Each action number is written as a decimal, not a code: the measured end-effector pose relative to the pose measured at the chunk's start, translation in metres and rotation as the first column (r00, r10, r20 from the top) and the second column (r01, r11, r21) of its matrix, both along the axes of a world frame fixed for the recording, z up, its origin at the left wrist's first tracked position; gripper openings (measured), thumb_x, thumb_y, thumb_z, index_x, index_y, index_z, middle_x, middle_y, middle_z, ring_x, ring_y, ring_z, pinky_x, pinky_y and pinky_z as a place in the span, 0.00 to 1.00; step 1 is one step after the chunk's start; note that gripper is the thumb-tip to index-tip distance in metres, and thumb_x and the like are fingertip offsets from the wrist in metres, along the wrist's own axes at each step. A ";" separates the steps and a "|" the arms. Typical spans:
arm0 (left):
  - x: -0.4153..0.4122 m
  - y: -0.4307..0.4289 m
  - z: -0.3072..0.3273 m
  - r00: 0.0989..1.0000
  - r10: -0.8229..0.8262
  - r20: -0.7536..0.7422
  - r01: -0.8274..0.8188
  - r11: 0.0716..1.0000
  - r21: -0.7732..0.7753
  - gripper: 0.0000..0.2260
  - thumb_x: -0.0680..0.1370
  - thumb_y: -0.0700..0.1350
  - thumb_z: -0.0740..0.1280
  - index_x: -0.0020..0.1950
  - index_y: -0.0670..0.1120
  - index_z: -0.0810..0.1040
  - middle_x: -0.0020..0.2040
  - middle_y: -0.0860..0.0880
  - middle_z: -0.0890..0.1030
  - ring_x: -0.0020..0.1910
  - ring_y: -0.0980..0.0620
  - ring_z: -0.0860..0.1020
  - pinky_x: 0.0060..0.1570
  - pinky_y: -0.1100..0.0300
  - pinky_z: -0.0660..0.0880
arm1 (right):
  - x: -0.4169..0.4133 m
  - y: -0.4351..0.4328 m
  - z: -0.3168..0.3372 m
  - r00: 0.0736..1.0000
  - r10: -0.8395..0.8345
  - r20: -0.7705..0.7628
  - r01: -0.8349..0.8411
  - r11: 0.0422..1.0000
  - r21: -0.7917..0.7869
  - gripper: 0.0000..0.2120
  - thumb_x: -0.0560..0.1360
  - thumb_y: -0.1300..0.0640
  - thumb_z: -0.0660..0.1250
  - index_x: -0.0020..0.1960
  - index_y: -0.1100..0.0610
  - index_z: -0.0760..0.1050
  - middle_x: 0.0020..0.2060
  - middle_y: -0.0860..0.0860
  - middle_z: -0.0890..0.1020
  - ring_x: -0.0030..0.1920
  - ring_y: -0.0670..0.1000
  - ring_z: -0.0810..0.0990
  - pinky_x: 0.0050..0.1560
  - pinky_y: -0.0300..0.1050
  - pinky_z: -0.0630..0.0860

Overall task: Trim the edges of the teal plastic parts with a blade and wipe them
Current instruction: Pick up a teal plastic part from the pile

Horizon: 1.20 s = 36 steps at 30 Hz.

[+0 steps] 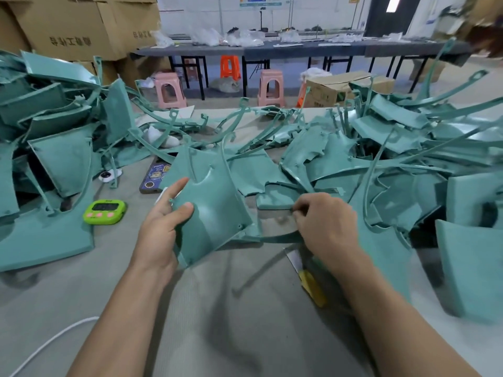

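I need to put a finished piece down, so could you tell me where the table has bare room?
The bare grey cloth between the forearms, from the white cable to the yellow object. A smaller patch lies in front of the green timer. Left, right and back are piled with teal parts.

On the table (217,322), the timer (104,211) lies left of the part (212,202), before the phone (153,176).

Two hands (160,227) (326,224), two pink stools (170,89) (270,87), one green timer (104,211), one phone (153,176)
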<state>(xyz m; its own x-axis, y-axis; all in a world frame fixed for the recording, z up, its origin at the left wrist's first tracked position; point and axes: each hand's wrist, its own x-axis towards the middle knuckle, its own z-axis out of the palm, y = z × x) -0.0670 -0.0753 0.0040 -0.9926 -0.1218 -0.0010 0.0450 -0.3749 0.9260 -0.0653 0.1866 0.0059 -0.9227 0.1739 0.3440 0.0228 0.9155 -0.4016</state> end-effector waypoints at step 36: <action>-0.001 0.035 -0.053 0.938 0.172 -0.301 -0.337 0.653 -0.678 0.27 0.72 0.76 0.61 0.61 0.61 0.77 0.42 0.65 0.79 0.37 0.57 0.78 0.32 0.58 0.77 | 0.031 0.108 -0.002 0.974 0.005 0.226 -0.032 0.993 0.118 0.42 0.78 0.35 0.63 0.83 0.42 0.43 0.83 0.54 0.45 0.82 0.60 0.44 0.80 0.63 0.48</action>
<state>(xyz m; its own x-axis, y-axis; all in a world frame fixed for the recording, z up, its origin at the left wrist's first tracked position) -0.0675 -0.0401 -0.0492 -0.8902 -0.2507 0.3803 0.2425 0.4460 0.8616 -0.0344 0.2951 0.0035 -0.9815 0.1263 0.1441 0.0828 0.9577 -0.2756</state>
